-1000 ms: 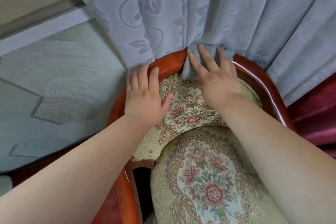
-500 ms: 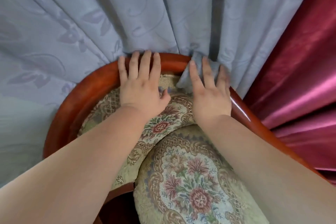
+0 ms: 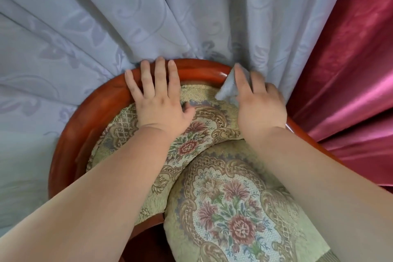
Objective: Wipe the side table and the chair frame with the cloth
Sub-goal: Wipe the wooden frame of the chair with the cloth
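The chair's curved red-brown wooden frame point(image 3: 89, 112) runs round a floral backrest and seat cushion. My left hand point(image 3: 158, 102) rests flat on the top of the frame and backrest, fingers straight and spread. My right hand point(image 3: 258, 103) presses a grey-blue cloth point(image 3: 227, 87) onto the frame's upper right part, fingers curving over the rail toward the curtain; most of the cloth is hidden beneath the hand. No side table is in view.
A pale blue patterned curtain point(image 3: 148, 17) hangs right behind the chair back and touches the frame. A shiny maroon curtain point(image 3: 350, 70) fills the right side. The floral seat cushion point(image 3: 234, 208) lies below my forearms.
The view has swung right, so the floor at left is gone. My right hand has slid the cloth rightward along the top rail. My left hand moved up onto the rail's centre.
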### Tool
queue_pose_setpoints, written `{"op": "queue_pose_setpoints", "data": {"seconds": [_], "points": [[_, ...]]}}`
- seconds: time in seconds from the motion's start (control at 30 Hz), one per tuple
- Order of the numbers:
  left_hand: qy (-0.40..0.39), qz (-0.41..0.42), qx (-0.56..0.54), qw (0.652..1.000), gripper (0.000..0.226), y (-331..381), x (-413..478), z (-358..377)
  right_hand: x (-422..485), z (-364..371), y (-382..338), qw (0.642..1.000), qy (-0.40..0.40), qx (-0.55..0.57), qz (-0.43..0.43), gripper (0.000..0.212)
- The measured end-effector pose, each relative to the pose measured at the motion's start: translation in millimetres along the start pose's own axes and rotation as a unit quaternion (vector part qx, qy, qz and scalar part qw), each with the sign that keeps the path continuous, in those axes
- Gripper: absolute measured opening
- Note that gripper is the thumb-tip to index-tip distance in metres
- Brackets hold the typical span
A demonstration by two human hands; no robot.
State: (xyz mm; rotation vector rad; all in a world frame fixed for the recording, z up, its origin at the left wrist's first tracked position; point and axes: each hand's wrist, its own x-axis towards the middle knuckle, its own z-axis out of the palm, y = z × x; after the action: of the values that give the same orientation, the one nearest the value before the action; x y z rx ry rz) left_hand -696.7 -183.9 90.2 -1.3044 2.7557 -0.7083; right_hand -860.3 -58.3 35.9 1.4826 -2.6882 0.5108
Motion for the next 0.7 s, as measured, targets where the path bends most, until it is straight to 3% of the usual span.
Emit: {"op": "queue_pose_setpoints", "data": {"seconds": [0.27, 0.53, 0.7], "points": [[0.009, -0.001, -0.022, 1.0, 0.102, 5.4, -0.7, 2.2, 41.2, -13.9, -47.5, 0.989, 0.009, 0.004, -0.15, 0.078], [-0.007, -0.023, -0.014, 1.0, 0.097, 7.5, 2.7, -4.2, -24.2, 11.3, 26.5, 0.999, 0.012, 0.02, 0.022, 0.089], [-0.006, -0.029, -0.028, 0.999, 0.093, 8.1, 4.2, -8.4, -4.9, -4.2, 4.7, 0.998, -0.053, 0.02, 0.023, 0.097]]}}
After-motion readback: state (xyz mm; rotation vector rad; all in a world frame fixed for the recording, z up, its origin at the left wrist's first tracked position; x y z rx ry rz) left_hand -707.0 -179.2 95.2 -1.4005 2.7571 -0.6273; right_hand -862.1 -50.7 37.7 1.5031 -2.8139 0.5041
